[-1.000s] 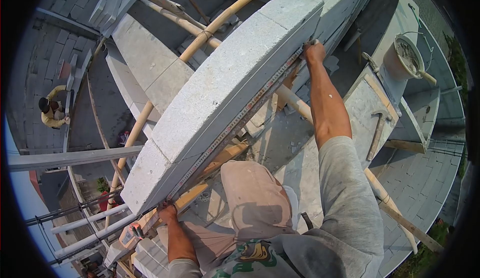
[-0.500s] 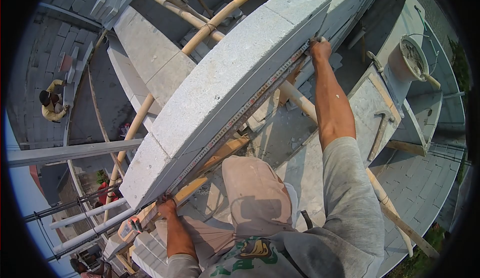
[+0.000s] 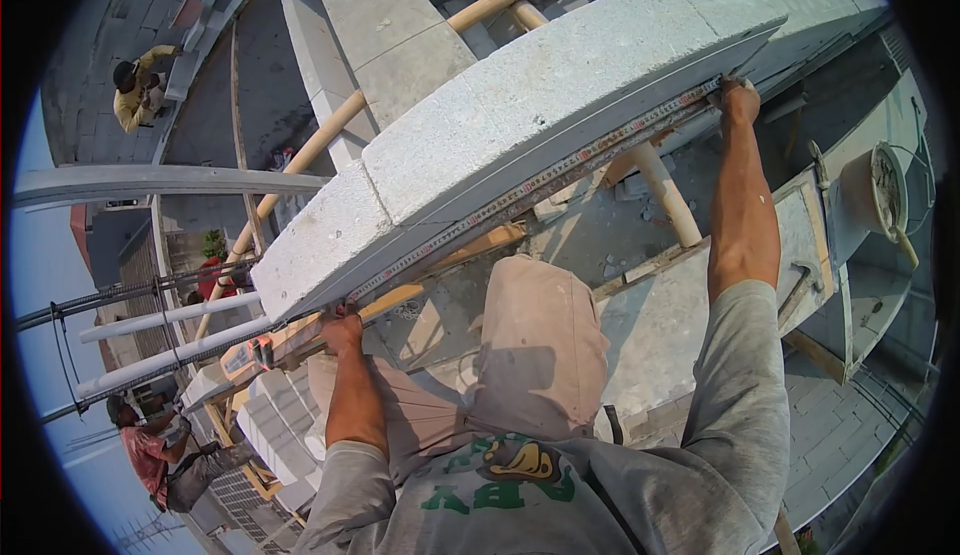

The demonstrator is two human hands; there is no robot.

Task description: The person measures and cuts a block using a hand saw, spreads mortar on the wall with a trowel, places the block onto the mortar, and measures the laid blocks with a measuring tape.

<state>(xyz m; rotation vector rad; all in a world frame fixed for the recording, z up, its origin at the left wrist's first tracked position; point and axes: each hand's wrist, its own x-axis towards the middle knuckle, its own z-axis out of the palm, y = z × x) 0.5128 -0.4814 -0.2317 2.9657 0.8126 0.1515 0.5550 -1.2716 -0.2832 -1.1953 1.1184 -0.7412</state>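
A tape measure (image 3: 530,188) is stretched along the side of a wall of pale concrete blocks (image 3: 560,85), its marked blade slanting from lower left to upper right. At the lower left end of the blade, my left hand (image 3: 342,330) is closed around it, close to the wall's corner. With the arm reaching far forward, my right hand (image 3: 740,102) grips the tape at its upper right end, against the block face. The fingers of both hands are partly hidden.
Bamboo poles (image 3: 665,195) cross beneath and behind the wall. A hammer (image 3: 798,290) lies on boards at right, near a bucket of mortar (image 3: 885,190). Steel rebar (image 3: 150,285) juts out at left. Co-workers are at upper left (image 3: 140,95) and lower left (image 3: 155,450).
The view has turned, so the wall and my hands appear farther right and the lower-left co-worker shows more. Both hands keep their hold on the stretched tape.
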